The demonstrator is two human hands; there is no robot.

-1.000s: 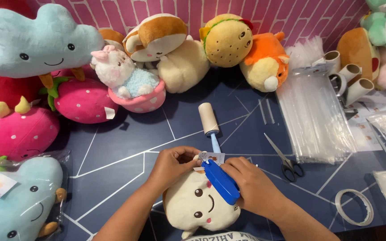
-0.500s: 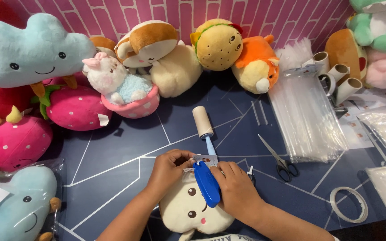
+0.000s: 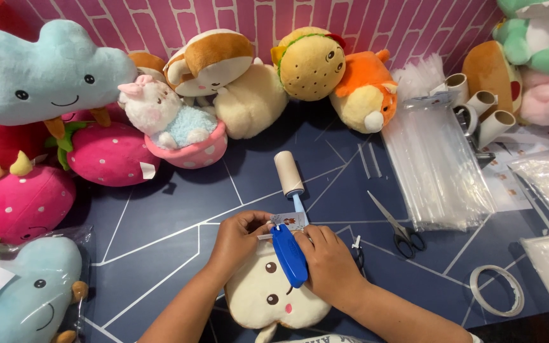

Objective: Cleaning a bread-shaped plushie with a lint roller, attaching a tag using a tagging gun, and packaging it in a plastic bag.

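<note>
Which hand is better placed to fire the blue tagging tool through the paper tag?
Right. The right hand already grips the blue tagging tool, its tip at the paper tag. The left hand is busy pinching the tag against the cream plush toy.

A cream plush toy (image 3: 273,295) with a small embroidered face is seen lying on the dark blue surface (image 3: 179,209) at the bottom centre. Its top edge is gripped by the left hand (image 3: 239,238), while a blue tagging tool (image 3: 288,254) is held against it by the right hand (image 3: 328,263). A small white tag (image 3: 288,220) is pinned at the tool's tip by the fingers. Just beyond the hands a lint roller (image 3: 289,174) is laid, and scissors (image 3: 394,225) are placed to the right, beside a stack of clear bags (image 3: 436,162). A tape ring (image 3: 495,291) is seen near the right edge. Plush toys are lined along the pink brick wall (image 3: 274,19).
</note>
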